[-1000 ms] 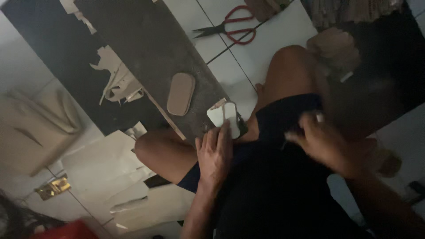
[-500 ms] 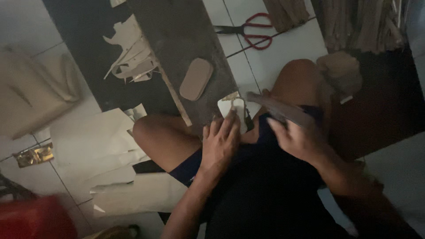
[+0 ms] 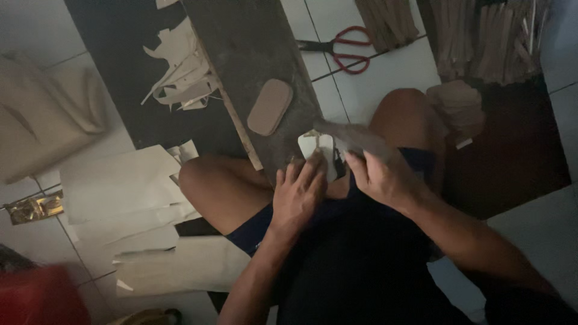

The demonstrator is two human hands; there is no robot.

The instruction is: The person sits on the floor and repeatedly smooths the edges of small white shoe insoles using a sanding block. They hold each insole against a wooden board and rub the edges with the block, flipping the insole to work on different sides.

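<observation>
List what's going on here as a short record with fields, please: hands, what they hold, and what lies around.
left hand: pressing flat on a small pale piece at the lap
right hand: gripping a long dark blade-like tool that reaches over the pale piece
board: dark, in front of the knees, with an oval tan pad on it
scissors: red-handled, on the tiled floor
paper scraps: piled left of the board
paper sheets: beside the left knee

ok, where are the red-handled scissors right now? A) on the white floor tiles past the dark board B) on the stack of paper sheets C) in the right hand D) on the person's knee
A: the red-handled scissors lie on the white tiled floor beyond the dark board, away from both hands.
</observation>
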